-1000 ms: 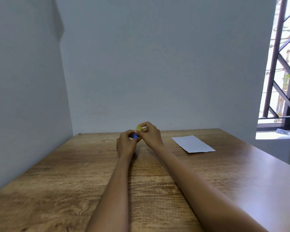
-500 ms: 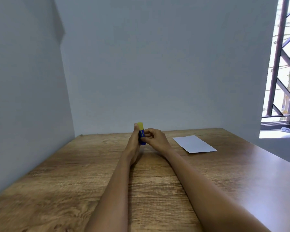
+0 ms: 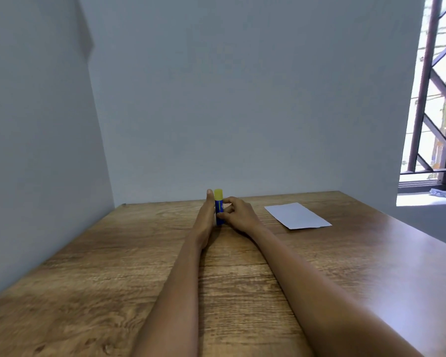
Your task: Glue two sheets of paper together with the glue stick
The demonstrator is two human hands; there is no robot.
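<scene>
Glue stick held upright between both hands near the far edge of the desk.

The glue stick (image 3: 219, 207), blue-bodied with a yellow cap on top, stood vertical with its base on or just above the desk (image 3: 113, 266). The left hand (image 3: 207, 217) lay edge-on against its left side, fingers straight and together. The right hand (image 3: 236, 213) pinched the blue body, thumb and fingers curled round it. The white paper (image 3: 296, 215) lay flat toward the far right corner, well apart from both hands.
</scene>
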